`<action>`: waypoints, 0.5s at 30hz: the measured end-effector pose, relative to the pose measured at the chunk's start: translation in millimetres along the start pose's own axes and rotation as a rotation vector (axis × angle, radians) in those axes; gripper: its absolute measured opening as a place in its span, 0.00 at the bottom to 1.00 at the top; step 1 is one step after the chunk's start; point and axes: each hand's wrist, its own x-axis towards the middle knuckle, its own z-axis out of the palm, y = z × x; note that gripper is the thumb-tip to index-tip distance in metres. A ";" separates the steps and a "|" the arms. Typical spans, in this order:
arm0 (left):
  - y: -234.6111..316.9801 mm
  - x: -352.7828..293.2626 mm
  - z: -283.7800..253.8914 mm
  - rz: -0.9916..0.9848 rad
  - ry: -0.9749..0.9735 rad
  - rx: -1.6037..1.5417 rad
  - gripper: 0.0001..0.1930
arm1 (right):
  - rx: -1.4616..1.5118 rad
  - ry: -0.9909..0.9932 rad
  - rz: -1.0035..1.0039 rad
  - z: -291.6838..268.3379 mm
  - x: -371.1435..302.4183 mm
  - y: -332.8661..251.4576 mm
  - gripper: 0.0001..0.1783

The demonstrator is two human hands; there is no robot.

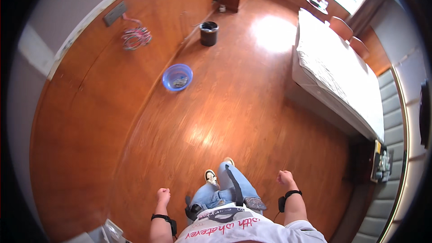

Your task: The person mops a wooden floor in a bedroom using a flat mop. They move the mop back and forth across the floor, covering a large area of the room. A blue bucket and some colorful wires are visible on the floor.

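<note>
My left hand [164, 194] hangs at my left side with its fingers curled closed, and nothing shows in it. On the other side my right hand [285, 177] is held out a little from my hip, also closed, with nothing visible in the fingers. Neither hand touches any object. Ahead on the wood floor, by the left wall, stands a translucent blue basin [165, 79] with a crumpled greyish thing in it, perhaps a cloth. Beyond the basin is a black waste bin [209, 37] with a liner over its rim.
At the right a bed [342, 72] with a white cover juts into the room. A bedside stand with small items [382, 166] is beside the padded headboard. Coiled cables [136, 38] hang on the left wall. Chairs [340, 29] and a small round table [317, 5] stand near the window.
</note>
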 end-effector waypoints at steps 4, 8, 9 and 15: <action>78.7 70.7 15.8 0.040 -0.161 0.056 0.08 | 0.120 0.132 0.209 -0.3 5.4 2.3 0.09; 173.2 121.2 38.9 0.167 -0.270 0.126 0.07 | 0.261 0.198 0.264 10.9 32.8 -24.8 0.08; 192.6 135.7 44.8 0.212 -0.293 0.109 0.07 | 0.306 0.215 0.267 19.5 46.1 -37.4 0.08; 283.2 218.2 18.8 0.178 -0.232 0.112 0.06 | -0.592 0.210 -0.015 151.4 125.4 -246.0 0.24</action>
